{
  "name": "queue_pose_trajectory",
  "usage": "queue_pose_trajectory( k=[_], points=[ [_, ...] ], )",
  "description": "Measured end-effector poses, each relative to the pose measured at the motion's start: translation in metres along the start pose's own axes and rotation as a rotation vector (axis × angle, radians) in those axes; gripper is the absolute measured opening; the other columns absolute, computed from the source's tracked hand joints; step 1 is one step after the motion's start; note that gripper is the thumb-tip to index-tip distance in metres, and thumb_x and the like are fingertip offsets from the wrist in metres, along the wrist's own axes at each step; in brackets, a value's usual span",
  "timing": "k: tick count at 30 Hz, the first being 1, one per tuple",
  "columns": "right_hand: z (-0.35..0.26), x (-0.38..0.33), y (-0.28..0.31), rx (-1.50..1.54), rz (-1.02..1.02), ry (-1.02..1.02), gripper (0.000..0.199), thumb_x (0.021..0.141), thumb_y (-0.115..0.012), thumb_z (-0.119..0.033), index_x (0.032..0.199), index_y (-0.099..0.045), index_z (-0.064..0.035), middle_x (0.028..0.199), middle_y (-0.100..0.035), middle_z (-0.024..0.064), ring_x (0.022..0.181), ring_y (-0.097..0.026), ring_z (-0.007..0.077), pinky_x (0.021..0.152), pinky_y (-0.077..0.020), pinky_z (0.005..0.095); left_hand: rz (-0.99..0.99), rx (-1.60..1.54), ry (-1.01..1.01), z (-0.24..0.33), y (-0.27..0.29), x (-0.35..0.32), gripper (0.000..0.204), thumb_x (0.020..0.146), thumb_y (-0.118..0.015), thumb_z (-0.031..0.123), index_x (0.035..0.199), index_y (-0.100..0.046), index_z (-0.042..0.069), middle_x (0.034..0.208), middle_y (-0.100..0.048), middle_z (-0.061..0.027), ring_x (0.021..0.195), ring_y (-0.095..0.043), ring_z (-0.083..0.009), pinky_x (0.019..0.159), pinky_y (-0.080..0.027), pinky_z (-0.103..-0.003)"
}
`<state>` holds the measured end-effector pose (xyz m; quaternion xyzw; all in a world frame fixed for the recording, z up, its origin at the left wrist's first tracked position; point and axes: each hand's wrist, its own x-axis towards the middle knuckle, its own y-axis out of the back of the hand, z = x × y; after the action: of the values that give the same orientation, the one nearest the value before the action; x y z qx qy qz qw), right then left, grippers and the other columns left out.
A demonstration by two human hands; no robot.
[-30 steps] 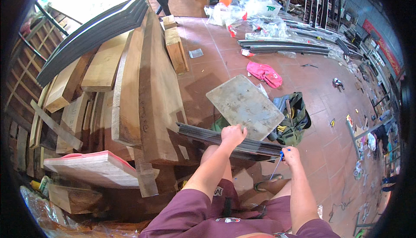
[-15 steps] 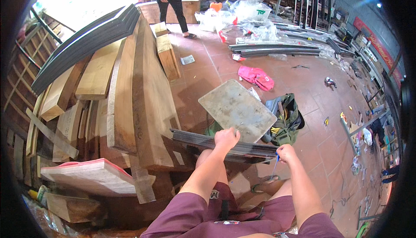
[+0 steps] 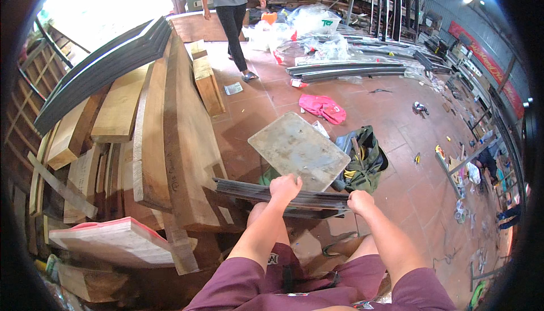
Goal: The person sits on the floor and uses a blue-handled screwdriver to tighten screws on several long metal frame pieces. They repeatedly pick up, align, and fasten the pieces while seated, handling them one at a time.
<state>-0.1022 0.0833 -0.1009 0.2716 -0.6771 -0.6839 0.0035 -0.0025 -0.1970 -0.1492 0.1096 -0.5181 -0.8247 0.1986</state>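
Observation:
A bundle of long dark profile strips (image 3: 317, 199) lies crosswise over my knees, its left end beside the stacked timber. My left hand (image 3: 285, 188) is closed on top of the bundle near its middle. At the right end, my right hand (image 3: 361, 201) is closed against the strips. Its fingers hide whatever is between them. Just beyond the bundle, a worn grey board (image 3: 300, 148) lies tilted, with a green camouflage bag (image 3: 369, 161) of tools at its right.
Thick timber planks (image 3: 195, 135) are stacked at my left, with curved dark panels (image 3: 102, 73) on top. A pink cloth (image 3: 323, 109) lies on the tiled floor. Farther off, a person (image 3: 229, 16) walks near plastic-wrapped profiles (image 3: 345, 70). A metal rack (image 3: 481, 158) stands at right.
The thin blue item seen in my right hand no longer shows. That hand has moved slightly left against the bundle's end. The person at the back has stepped right and nearer.

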Motion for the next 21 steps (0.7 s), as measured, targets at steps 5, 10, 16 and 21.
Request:
queue_pose_trajectory(
  k=[5, 10, 16, 21],
  points=[
    [-0.002, -0.012, -0.008, 0.191, 0.100, -0.110, 0.025, 0.086, -0.064, -0.024, 0.099, -0.079, -0.0097, 0.102, -0.074, 0.0195, 0.098, -0.071, 0.0379, 0.089, -0.0565, 0.0470, -0.033, 0.024, 0.008, 0.000, -0.001, 0.003, 0.052, 0.097, -0.047, 0.050, 0.091, -0.072, 0.005, 0.089, -0.075, -0.0185, 0.088, -0.073, -0.0361, 0.081, -0.056, -0.049],
    [-0.006, -0.013, 0.008, 0.049, 0.003, -0.072, 0.025, 0.083, -0.067, -0.024, 0.097, -0.078, -0.0052, 0.102, -0.074, 0.0202, 0.098, -0.072, 0.0362, 0.089, -0.0573, 0.0455, 0.030, 0.006, -0.016, -0.004, -0.006, 0.000, 0.051, 0.096, -0.049, 0.049, 0.087, -0.072, 0.005, 0.085, -0.074, -0.0180, 0.084, -0.073, -0.0368, 0.078, -0.056, -0.049],
    [-0.007, -0.010, 0.021, -0.188, -0.052, 0.045, 0.034, 0.080, -0.077, -0.036, 0.086, -0.078, -0.0027, 0.088, -0.075, 0.0182, 0.088, -0.074, 0.0350, 0.078, -0.0587, 0.0452, 0.070, -0.006, -0.037, -0.003, -0.008, -0.002, 0.048, 0.095, -0.053, 0.048, 0.084, -0.072, 0.005, 0.082, -0.073, -0.0181, 0.082, -0.072, -0.0376, 0.077, -0.055, -0.050],
    [-0.013, -0.014, 0.031, -0.220, -0.133, 0.126, 0.025, 0.078, -0.074, -0.024, 0.093, -0.079, -0.0042, 0.099, -0.075, 0.0179, 0.095, -0.073, 0.0342, 0.083, -0.0586, 0.0450, 0.037, 0.000, -0.011, -0.006, -0.005, -0.003, 0.048, 0.095, -0.052, 0.048, 0.085, -0.072, 0.005, 0.083, -0.073, -0.0190, 0.083, -0.072, -0.0378, 0.079, -0.055, -0.051]
  ],
)
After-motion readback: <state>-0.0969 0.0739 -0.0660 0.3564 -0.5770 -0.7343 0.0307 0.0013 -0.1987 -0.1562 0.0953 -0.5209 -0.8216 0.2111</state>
